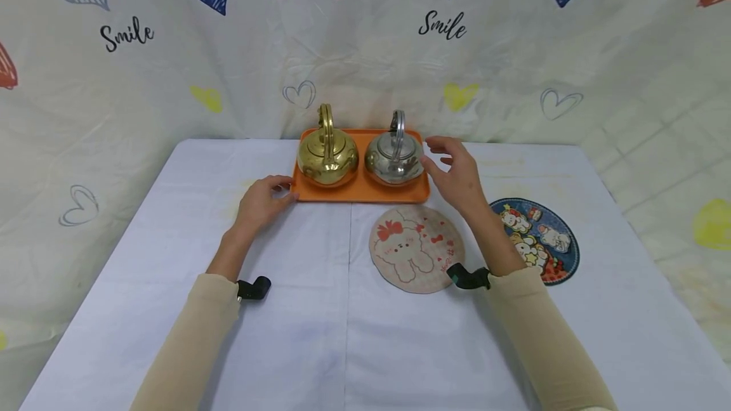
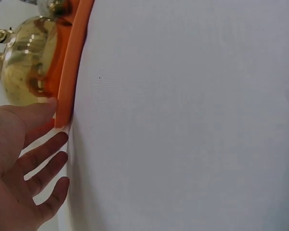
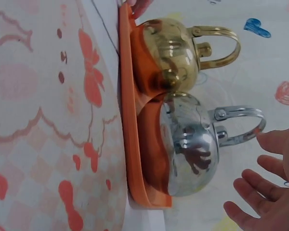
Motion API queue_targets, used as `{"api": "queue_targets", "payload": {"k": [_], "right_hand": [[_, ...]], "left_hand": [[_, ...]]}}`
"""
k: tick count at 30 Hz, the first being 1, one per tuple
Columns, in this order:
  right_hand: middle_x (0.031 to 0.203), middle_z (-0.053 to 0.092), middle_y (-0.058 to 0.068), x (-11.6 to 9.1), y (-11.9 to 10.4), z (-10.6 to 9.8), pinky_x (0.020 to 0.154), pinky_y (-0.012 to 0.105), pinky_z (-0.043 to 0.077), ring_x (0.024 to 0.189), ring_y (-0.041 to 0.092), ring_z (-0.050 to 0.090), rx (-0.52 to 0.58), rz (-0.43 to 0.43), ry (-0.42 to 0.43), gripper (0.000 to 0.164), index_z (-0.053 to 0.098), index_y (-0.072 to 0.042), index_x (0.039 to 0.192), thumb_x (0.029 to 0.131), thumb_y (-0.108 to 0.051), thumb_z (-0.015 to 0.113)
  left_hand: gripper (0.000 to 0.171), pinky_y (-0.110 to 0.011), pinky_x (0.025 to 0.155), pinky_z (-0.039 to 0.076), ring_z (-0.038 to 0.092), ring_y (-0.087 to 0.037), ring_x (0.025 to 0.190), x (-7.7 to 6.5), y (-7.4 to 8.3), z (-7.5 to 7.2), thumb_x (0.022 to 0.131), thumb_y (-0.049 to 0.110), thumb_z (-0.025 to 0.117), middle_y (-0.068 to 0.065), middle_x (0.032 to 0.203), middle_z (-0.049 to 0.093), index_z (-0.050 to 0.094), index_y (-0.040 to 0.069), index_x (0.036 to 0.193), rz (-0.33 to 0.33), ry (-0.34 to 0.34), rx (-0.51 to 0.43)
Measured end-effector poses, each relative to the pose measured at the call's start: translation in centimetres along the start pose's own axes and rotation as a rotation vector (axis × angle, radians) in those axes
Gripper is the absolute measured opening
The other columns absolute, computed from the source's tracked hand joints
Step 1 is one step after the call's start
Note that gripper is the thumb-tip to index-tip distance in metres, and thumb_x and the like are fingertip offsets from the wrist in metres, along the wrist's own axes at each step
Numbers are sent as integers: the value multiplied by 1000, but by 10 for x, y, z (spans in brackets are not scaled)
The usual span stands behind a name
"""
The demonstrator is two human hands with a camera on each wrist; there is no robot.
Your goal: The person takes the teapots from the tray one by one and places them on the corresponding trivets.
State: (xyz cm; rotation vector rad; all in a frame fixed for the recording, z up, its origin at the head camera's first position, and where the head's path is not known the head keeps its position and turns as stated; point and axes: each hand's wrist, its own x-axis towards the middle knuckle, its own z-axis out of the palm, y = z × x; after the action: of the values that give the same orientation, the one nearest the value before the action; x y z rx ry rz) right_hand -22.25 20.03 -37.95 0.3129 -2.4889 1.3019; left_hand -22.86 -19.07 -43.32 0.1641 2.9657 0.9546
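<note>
An orange tray (image 1: 360,193) stands at the back of the table and carries a gold kettle (image 1: 328,156) on the left and a silver kettle (image 1: 395,158) on the right. At the tray's left end, my left hand (image 1: 264,203) pinches the rim between thumb and index finger; its other fingers are spread apart in the left wrist view. Beside the silver kettle is my right hand (image 1: 459,174), with loosely bent, parted fingers and nothing in them. In the right wrist view, that hand (image 3: 274,187) is near the silver kettle's handle (image 3: 243,125), mirrored in the shiny body.
A round pink mat with a bunny drawing (image 1: 414,249) lies in front of the tray. To its right is a blue round mat with cartoon figures (image 1: 539,240), partly behind my right forearm. Behind the white-covered table (image 1: 297,335) hangs a heart-printed cloth (image 1: 365,49).
</note>
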Motion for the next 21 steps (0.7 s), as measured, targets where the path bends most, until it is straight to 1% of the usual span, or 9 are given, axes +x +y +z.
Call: {"api": "queue_targets", "payload": {"k": [7,11,15,21], "right_hand": [[138,62,20,3,-5,7,112,58,50,129,37,60,72,7,-31,42,58,0,139,102,-16,68],[138,62,20,5,-8,11,111,59,50,128,36,61,128,20,-53,42,58,1,139,102,-17,68],[139,62,19,6,-14,12,112,56,50,129,35,61,170,37,-74,43,58,0,140,102,-18,68],[140,63,17,8,-20,15,112,52,52,128,33,61,177,52,-88,42,59,-3,139,102,-19,69]], "left_hand": [[46,-54,111,48,60,-37,128,-3,-2,-2,97,29,73,-16,132,69,66,9,138,-37,6,-59],[45,-54,112,47,60,-37,128,-3,-3,-2,97,27,74,-16,132,69,66,8,137,-45,6,-75],[45,-53,113,46,60,-36,129,-1,-6,-2,97,27,75,-15,134,69,67,9,137,-47,10,-82],[46,-53,114,46,59,-35,130,1,-5,0,96,30,75,-14,134,70,66,11,137,-70,0,-93]]}}
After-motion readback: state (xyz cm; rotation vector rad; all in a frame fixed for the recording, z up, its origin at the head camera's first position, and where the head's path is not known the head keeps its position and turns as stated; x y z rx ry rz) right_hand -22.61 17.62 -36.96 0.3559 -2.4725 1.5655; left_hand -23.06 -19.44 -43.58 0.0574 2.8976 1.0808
